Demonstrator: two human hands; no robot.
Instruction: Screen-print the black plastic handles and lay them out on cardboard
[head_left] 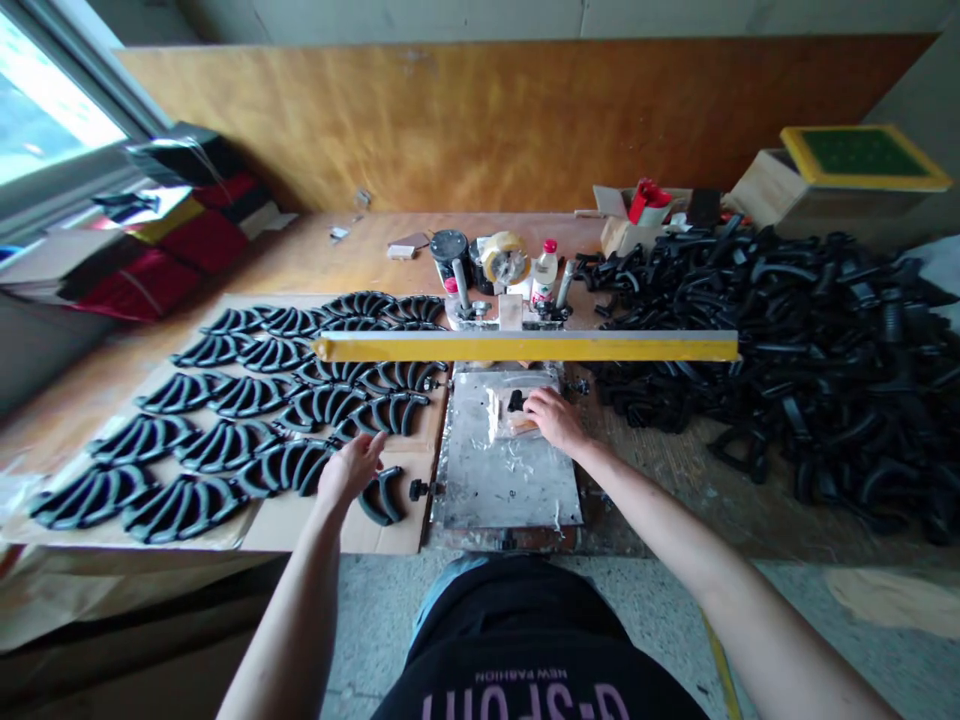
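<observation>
- Right hand (555,418): above the metal plate (510,490), reaching in from the right, with bent fingers and fingertips against the right side of a small black part (516,401); impossible to tell whether pinched or merely touched.
- Black part: on or just over the pale block (502,424) near the far end of the plate; visible portion short, extending left from the fingertips; full long axis and pointing direction not discernible, owing to cover by the hand.
- Left hand (351,468): over the cardboard (277,525), with thumb and fingers loosely parted, fingertips toward the plate; nothing visible in the gap.
- Beside the left hand, on the near right part of the cardboard: loose curved pieces (388,497), with long axes running from far to near, bowed toward the left, near ends toward the table edge.
- Farther left: black curved pieces in nested, fan-like groups, arranged in rows across the cardboard.
- Across the far end of the plate: yellow-edged bar (525,347), long axis left to right.
- Behind the bar: dark can (450,250), tape roll (506,258) and red-capped bottle (545,272).
- To the right of the plate: large jumbled pile of black parts (750,340), pointing in many directions.
</observation>
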